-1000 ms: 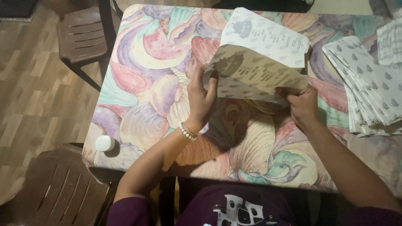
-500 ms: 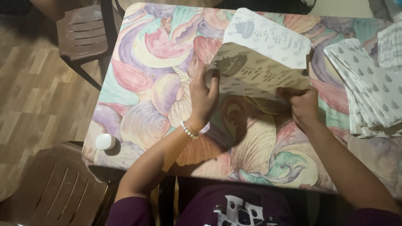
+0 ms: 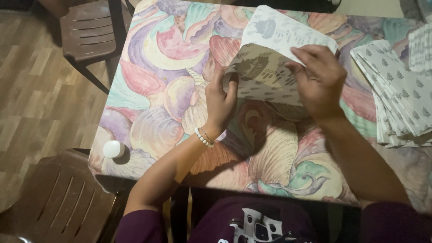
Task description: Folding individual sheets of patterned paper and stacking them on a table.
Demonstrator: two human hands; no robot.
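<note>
The person wore a dark purple top with a white print, and a white bead bracelet (image 3: 203, 137) circled the left wrist

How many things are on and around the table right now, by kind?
Printed paper sheet being folded, under the left hand and right hand: 1
Stack of printed sheets: 1
Small white round container: 1
Brown plastic chairs: 2
Table: 1
Total: 6
</note>
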